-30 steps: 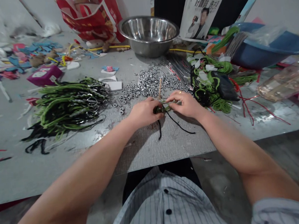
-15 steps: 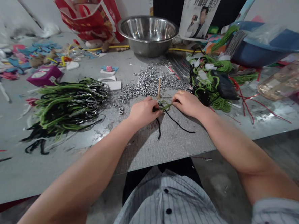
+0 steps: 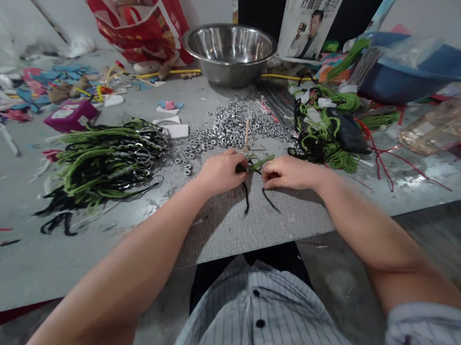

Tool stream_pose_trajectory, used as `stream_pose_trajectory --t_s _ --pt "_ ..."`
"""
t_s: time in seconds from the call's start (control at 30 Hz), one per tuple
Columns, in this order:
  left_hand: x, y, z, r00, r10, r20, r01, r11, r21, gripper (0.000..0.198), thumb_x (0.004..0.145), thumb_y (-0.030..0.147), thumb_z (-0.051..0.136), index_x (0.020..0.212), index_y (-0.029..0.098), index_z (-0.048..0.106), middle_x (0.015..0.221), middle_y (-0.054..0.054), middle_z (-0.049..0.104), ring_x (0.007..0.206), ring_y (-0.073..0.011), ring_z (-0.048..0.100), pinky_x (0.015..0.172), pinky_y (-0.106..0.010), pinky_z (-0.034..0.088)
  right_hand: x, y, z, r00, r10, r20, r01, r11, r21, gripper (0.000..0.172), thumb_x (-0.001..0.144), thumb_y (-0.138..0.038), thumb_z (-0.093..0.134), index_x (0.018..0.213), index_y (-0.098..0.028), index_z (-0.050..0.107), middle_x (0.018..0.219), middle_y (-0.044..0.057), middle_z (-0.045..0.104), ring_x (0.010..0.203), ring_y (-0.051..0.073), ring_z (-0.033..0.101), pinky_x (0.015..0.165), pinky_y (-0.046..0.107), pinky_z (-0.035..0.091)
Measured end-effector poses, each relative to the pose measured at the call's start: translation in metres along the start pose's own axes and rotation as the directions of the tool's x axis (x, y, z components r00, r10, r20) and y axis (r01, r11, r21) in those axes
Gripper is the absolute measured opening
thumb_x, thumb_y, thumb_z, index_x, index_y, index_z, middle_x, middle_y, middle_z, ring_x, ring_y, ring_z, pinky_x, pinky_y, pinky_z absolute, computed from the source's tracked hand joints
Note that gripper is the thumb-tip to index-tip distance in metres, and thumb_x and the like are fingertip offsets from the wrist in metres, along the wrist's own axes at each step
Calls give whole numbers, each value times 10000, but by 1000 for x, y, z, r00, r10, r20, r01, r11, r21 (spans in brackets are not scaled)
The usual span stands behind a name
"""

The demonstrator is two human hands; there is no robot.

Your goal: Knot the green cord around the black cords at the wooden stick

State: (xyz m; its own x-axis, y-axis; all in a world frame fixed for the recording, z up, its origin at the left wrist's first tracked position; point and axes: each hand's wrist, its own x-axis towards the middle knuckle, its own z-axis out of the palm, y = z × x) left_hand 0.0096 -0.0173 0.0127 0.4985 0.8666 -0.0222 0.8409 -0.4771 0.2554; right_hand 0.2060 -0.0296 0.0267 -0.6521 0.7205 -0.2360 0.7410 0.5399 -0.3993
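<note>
A green cord (image 3: 261, 163) was observed between the hands, near the front of the tabletop (image 3: 218, 230). It was pinched in the grip of the left hand (image 3: 224, 170), held palm down. A black cord (image 3: 270, 201) was pinched by the right hand (image 3: 289, 173), its fingers curled inward. Silver beads (image 3: 231, 125) were noted beyond.

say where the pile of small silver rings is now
In the head view, the silver rings lie near the centre, just beyond the left hand and right hand, in front of the steel bowl.
</note>
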Motion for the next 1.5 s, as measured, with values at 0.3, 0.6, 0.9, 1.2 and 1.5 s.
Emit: stream_pose_trajectory --t_s 0.3,0.6,0.9,1.2,1.5 --pt "1 -2 3 999 9 -36 -9 1000 -7 236 804 287 540 1003 202 635 1032 -52 619 879 -186 619 719 -282 447 0 1 9 953 -198 -231 210 977 26 182 797 -208 623 972 -190 668 1031 66 582 856 157 555 778 288 406" --pt "1 0 2 999 -38 -21 38 999 3 221 816 313 535 985 207 629 1058 -41 622 874 -183 620 691 -272 438 7 -17 19 965 -251 -81 246 967 -67 94 849 -202 562 779 -164 613 859 63 587 847 190 530 773 333 402" --pt "3 -6 2 1000 22 -14 -22 1000 -7 227 819 350 556 983 225 649 1008 -39 612 787 -148 597 676 -258 427 28 7 23 770 32 -637 78 987 143 88 854 -190 497 771 -191 527 802 27 568 761 158 514 714 292 385" --pt "3 -6 2 1000 25 -4 -25 999 -26 205 825 330 545 974 238 652 1013 -27 616 843 -170 604 704 -281 434 32 14 25 893 -47 -448 56 998 6 190 837 -202 473 855 -166 659 922 79 616 868 189 557 809 326 413" --pt "4 -6 2 1000 9 -24 -10 999 -46 193 841 301 516 968 220 637 977 -34 644 883 -179 605 725 -284 438 30 11 20 923 -96 -373 72 994 -78 90 782 -209 535 787 -161 611 966 98 594 922 215 542 867 357 409"
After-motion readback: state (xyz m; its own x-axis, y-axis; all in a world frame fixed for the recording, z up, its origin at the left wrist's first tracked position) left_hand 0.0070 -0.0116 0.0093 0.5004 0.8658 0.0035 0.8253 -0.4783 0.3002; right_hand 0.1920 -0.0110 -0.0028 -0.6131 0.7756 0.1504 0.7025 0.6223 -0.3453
